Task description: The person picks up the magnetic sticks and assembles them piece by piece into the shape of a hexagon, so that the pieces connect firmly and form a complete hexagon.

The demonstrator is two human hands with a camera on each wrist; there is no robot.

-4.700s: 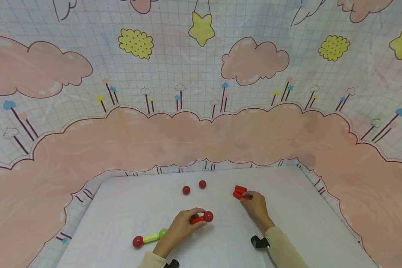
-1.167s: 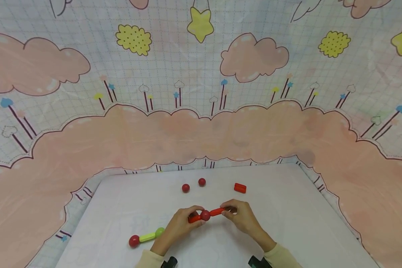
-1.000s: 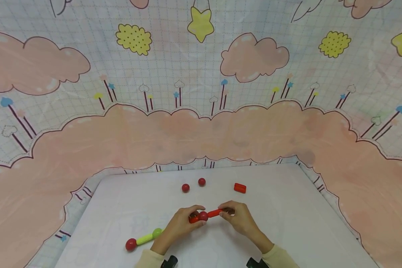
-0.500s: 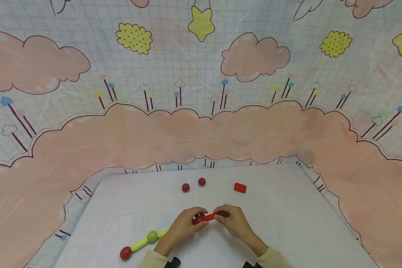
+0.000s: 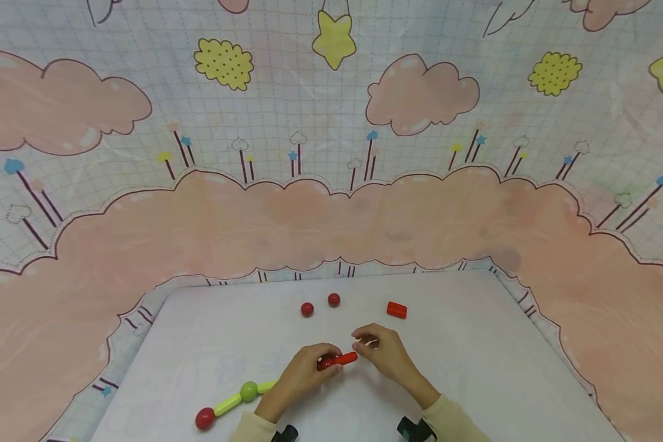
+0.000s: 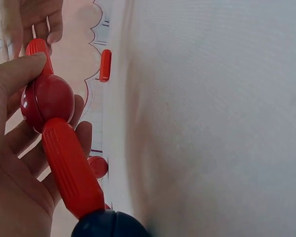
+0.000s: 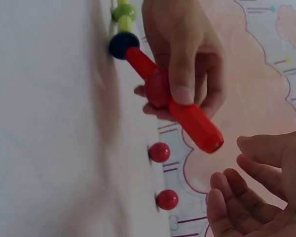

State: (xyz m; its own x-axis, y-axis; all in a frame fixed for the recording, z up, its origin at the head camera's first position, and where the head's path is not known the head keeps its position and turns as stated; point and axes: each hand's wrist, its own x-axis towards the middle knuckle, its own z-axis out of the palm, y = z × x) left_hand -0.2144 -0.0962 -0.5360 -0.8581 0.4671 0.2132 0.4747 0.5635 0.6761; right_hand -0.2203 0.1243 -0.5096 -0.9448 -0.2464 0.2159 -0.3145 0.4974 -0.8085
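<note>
My left hand (image 5: 299,379) grips a chain of toy balls and rods, its thumb and fingers around a red ball (image 6: 52,101). One red rod (image 7: 197,128) sticks out from that ball toward my right hand. On the ball's other side, a second red rod (image 6: 71,168) joins a dark blue ball (image 7: 123,45). Beyond it run yellow-green rods (image 5: 228,404), a green ball (image 5: 248,391) and a red end ball (image 5: 205,418). My right hand (image 5: 385,353) hovers just off the free rod end, fingers loosely bent and holding nothing.
On the white table (image 5: 503,368), two loose red balls lie behind my hands, a left ball (image 5: 307,309) and a right ball (image 5: 334,299). Red rods (image 5: 396,310) lie side by side farther right. A patterned cloth (image 5: 342,227) rises behind the table.
My right hand brought a red rod from the back right to the red ball, then let go and drew slightly away. The chain's red end has swung left and nearer.
</note>
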